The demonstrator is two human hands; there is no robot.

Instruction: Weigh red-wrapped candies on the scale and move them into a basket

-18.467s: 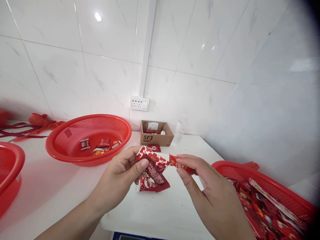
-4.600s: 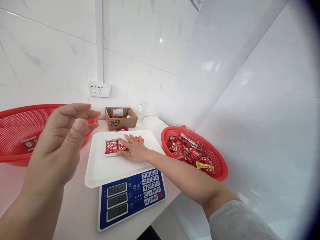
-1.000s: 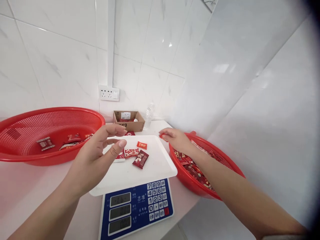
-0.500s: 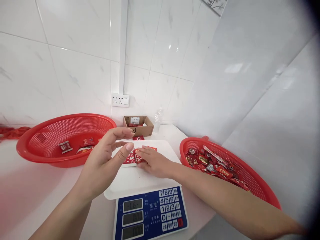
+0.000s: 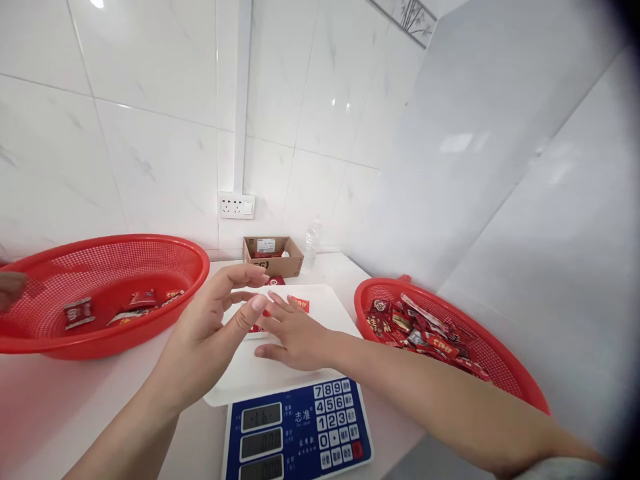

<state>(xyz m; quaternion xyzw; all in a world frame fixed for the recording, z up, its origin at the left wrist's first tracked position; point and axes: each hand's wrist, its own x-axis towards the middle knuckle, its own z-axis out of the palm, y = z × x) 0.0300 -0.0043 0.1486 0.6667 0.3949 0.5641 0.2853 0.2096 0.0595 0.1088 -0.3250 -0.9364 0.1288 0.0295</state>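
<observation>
My right hand lies flat on the white pan of a blue electronic scale, fingers stretched out over red candy packets that mostly hide beneath it. One small red packet lies on the pan just beyond my fingertips. My left hand hovers above the pan's left edge, fingers loosely curved and apart, holding nothing.
A red mesh basket with a few packets sits at the left. Another red basket full of candy packets sits at the right. A cardboard box and a clear bottle stand by the tiled wall. Someone's fingers show at the far left edge.
A second ago my right hand was at the right basket's rim; it has come back onto the scale pan and now covers the packets. My left hand has barely moved.
</observation>
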